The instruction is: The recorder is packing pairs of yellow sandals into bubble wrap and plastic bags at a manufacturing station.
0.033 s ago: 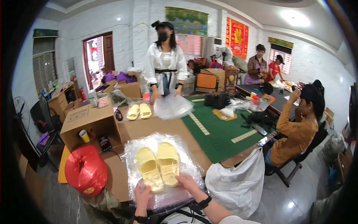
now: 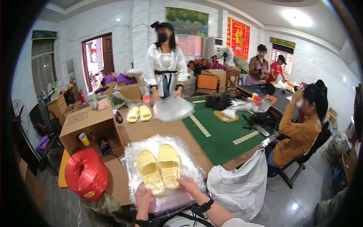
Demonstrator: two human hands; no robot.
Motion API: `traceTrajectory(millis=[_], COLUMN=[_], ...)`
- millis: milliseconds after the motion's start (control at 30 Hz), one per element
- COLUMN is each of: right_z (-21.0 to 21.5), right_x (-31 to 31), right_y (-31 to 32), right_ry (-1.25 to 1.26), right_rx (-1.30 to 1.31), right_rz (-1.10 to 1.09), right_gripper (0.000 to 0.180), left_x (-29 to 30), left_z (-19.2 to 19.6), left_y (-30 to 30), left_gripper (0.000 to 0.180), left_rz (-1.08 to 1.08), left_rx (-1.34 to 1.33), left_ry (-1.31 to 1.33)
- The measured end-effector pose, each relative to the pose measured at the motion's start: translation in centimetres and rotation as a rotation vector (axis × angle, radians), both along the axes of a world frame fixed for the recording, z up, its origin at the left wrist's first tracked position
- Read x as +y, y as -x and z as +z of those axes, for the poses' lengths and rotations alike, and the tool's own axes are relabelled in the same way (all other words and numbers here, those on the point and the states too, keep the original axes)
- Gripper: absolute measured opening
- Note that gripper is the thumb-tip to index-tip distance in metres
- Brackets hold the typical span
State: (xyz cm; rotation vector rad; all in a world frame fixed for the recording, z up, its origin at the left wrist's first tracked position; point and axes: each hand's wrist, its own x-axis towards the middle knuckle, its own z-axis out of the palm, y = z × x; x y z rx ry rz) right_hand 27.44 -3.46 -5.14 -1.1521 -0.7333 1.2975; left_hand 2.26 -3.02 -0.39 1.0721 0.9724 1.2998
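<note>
A pair of pale yellow slippers point(image 2: 159, 166) lies in a clear plastic bag point(image 2: 132, 151) on a stack of similar bags at the table's near edge, toes pointing away from me. My left hand point(image 2: 143, 195) is closed at the bag's near left edge, beside the left slipper's heel, with film over some of its fingers. At the right slipper's heel, my right hand point(image 2: 190, 185) pinches the near edge of the same bag, thumb on top. The fingers underneath are hidden.
Across the table a person in white point(image 2: 166, 68) handles clear bags point(image 2: 174, 109), near another bagged yellow pair point(image 2: 139, 113). An open cardboard box point(image 2: 90, 128) and a red twine roll point(image 2: 86, 174) stand left. A green mat point(image 2: 223, 136), white sack point(image 2: 238, 185) and seated person point(image 2: 302, 128) are right.
</note>
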Motion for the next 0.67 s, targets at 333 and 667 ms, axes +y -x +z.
traceTrajectory(millis=[333,667], right_z=[7.5,4.5], right_x=[-2.9,-2.0], right_y=[1.6,0.3], right_ry=[0.056,0.056], right_rx=[-0.169,-0.020], right_rz=[-0.024,0.022], right_gripper=[0.049,0.052], left_x=[0.5,0.1], left_z=[-1.3,0.0], left_y=[0.1,-0.4], left_gripper=[0.044,0.052], left_rz=[0.073,0.077], left_rx=[0.052,0.054], left_ry=[0.034,0.123])
